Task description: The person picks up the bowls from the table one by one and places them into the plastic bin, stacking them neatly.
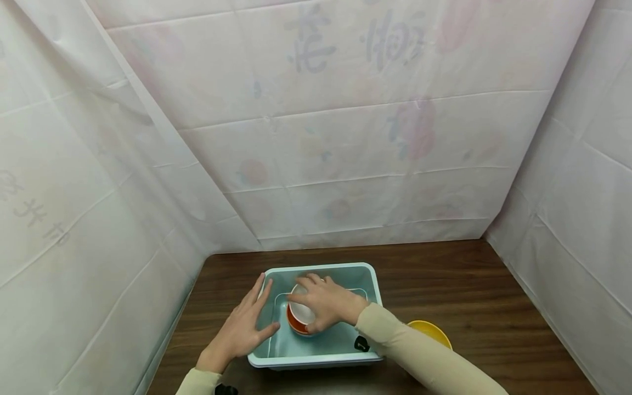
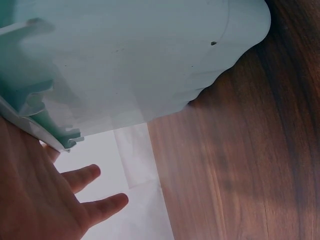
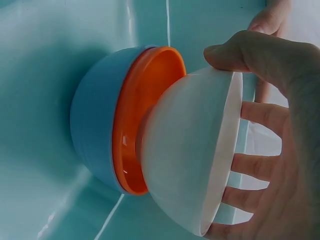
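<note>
My right hand (image 1: 328, 303) grips a white bowl (image 3: 185, 145) by its rim, thumb on one side and fingers spread along the other. The bowl's base sits tilted within an orange bowl (image 3: 167, 67), which is nested in a blue bowl (image 3: 92, 120). This stack stands inside a pale blue basin (image 1: 316, 361). At the basin's left side is my left hand (image 1: 239, 329), fingers extended and spread. In the left wrist view, that hand (image 2: 35, 190) lies against the basin's rim, beside its outer wall (image 2: 125, 60); its palm contact is partly hidden.
A yellow bowl (image 1: 430, 332), partly covered by the right sleeve (image 1: 419, 351), stands on the brown wooden table (image 1: 494, 307) right of the basin. A small black item (image 1: 361, 344) shows beside that sleeve. White sheets (image 1: 345, 164) hang behind the table and on both sides.
</note>
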Available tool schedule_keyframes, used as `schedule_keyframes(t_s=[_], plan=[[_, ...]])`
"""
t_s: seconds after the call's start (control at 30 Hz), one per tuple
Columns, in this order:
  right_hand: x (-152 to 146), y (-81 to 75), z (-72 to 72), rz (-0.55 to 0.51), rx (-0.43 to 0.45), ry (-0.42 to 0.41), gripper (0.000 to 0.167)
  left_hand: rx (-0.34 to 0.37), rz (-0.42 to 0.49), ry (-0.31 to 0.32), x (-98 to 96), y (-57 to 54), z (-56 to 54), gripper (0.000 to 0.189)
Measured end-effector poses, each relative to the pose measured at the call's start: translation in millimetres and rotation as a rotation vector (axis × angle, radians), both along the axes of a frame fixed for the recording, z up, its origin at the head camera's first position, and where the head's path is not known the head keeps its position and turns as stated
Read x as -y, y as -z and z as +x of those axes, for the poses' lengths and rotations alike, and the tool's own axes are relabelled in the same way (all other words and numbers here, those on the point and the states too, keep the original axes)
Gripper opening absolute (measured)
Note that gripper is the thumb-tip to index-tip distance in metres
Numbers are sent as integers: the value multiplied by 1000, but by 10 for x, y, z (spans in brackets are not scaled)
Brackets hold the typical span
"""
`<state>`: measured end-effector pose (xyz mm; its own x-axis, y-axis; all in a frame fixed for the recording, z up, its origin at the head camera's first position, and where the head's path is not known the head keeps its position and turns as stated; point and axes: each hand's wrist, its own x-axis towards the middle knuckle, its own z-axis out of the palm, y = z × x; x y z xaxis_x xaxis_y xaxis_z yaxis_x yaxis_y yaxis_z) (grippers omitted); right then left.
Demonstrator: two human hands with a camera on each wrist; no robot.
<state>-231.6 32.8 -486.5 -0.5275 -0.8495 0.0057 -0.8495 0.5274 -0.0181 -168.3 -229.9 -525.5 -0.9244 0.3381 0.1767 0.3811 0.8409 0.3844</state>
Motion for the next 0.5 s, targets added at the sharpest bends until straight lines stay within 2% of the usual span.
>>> schedule_keyframes(t_s=[0.27, 0.5], plan=[[41, 90, -44, 22, 31, -9, 76, 15, -7, -2, -1, 5, -6, 96], [93, 131, -57, 51, 25, -24, 75, 19, -3, 0, 2, -3, 3, 96]])
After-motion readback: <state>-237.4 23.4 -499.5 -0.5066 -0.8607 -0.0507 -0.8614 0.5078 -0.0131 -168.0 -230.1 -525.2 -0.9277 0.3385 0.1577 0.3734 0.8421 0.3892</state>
